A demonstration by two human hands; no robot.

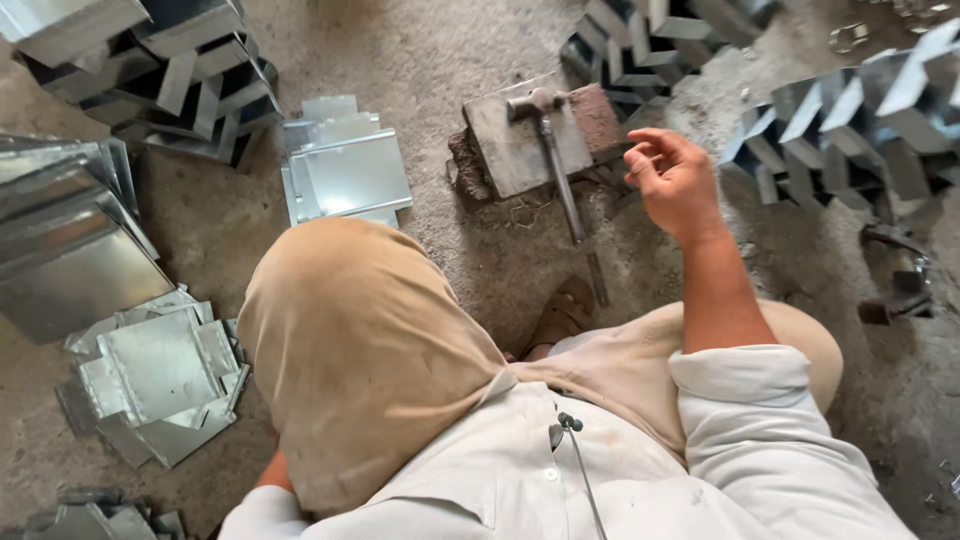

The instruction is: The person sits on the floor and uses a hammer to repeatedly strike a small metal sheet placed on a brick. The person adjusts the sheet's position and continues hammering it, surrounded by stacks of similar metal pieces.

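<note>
While the right hand (672, 180) hangs loosely open with fingers curled, gripping nothing, the hammer (553, 150) lies just left of it — head on a flat metal plate (515, 150) over a brick (604, 118). Left hand's hidden behind the raised knee (350, 350), so can't tell its state. Cut sheet-metal blanks (345, 170) lie on the dirt floor (440, 60) — folded pieces (850, 115) stacked at right.

Soft, even daylight; faint shadows; sheet metal (350, 175) glares mildly.

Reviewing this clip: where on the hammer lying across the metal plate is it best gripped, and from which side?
Probably the hammer by its lower handle, from the right: the right hand hovers open beside it, and the head rests on the plate.
</note>
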